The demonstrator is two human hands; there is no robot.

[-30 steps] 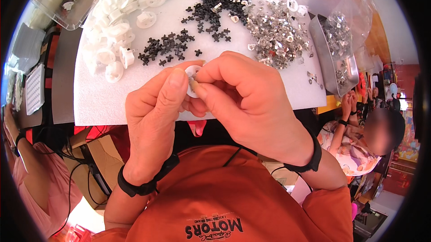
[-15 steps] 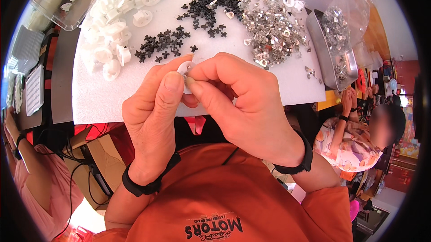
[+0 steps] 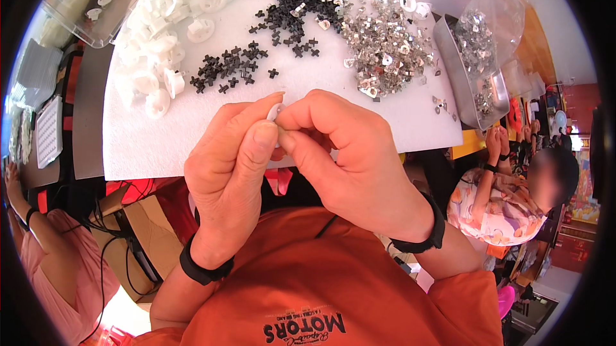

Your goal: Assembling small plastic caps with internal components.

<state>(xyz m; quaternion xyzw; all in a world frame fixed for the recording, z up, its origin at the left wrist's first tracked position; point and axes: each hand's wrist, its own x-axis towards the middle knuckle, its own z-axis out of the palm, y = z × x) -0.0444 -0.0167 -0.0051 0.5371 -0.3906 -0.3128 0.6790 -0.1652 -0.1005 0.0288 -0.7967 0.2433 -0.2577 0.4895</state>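
A small white round plastic part (image 3: 274, 112) is held just above the near edge of the foam sheet (image 3: 160, 153), tilted almost edge-on. My left hand (image 3: 224, 163) grips it between thumb and fingers. From the other side my right hand (image 3: 353, 153) presses thumb and index fingertips together against the part. Whatever sits between those right fingertips is hidden. Beyond my hands lie a loose group of black cross-shaped pieces (image 3: 228, 69) and a larger heap of black crosses (image 3: 298, 9). To their right spreads a pile of small shiny metal pieces (image 3: 388, 44).
White round plastic parts (image 3: 151, 51) are heaped along the sheet's left side. A metal tray (image 3: 459, 63) with metal pieces and a clear bag (image 3: 507, 18) stands at the right. A clear bin (image 3: 90, 28) is at far left. Co-workers sit at left (image 3: 58, 269) and right (image 3: 494, 205).
Both hands have shifted slightly right and nearer to me with the white part. The part has turned more edge-on, so less of its face shows.
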